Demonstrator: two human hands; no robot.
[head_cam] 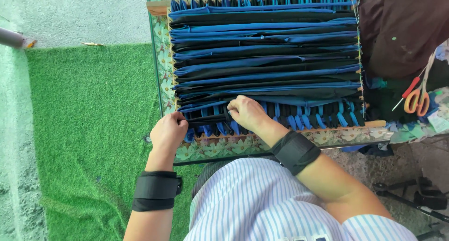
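Observation:
A wooden weaving frame [158, 8] lies on a flower-patterned table [327, 137] and is filled with blue and black fabric strips [266, 54] woven crosswise. My left hand [168, 131] grips the end of a black strip [208, 119] at the frame's near left corner. My right hand [245, 112] pinches the same black strip a little further right, among the upright blue and black loops. Both wrists wear black bands.
Orange-handled scissors [417, 100] and a red-handled tool [406, 94] lie on cloth scraps at the right. A dark brown cloth bundle [407, 30] sits at the upper right. Green artificial turf [89, 128] covers the floor at left. A tripod leg [411, 199] is at the lower right.

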